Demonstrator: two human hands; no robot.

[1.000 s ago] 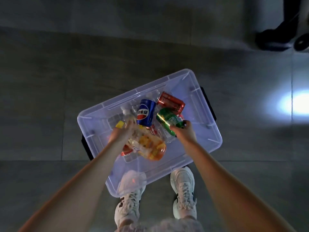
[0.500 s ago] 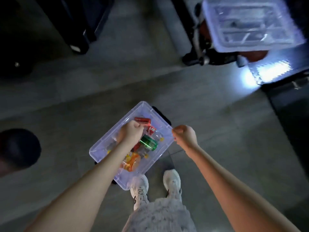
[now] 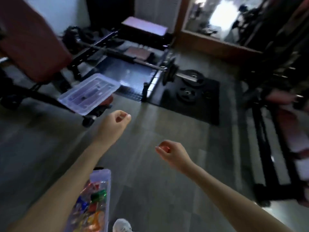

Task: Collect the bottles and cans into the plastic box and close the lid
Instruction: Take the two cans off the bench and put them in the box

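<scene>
The clear plastic box [image 3: 108, 181] sits on the floor at the bottom left, partly behind my left forearm, with several coloured cans and bottles [image 3: 93, 203] inside it. Its clear lid [image 3: 90, 93] rests tilted against a piece of gym equipment further ahead on the left. My left hand [image 3: 117, 121] is raised over the floor between box and lid, fingers curled, holding nothing. My right hand [image 3: 170, 152] hovers to the right, also curled and holding nothing.
A dark red padded bench [image 3: 28, 46] stands at far left. A barbell with weight plates [image 3: 189, 81] lies on black mats ahead. Dark racks [image 3: 275, 114] line the right side. My shoe [image 3: 122, 225] shows at the bottom edge. Grey floor lies between.
Both hands have left the box and lifted clear of it. The view has swung up and forward, so the box dropped to the bottom edge and the lid came into view ahead.
</scene>
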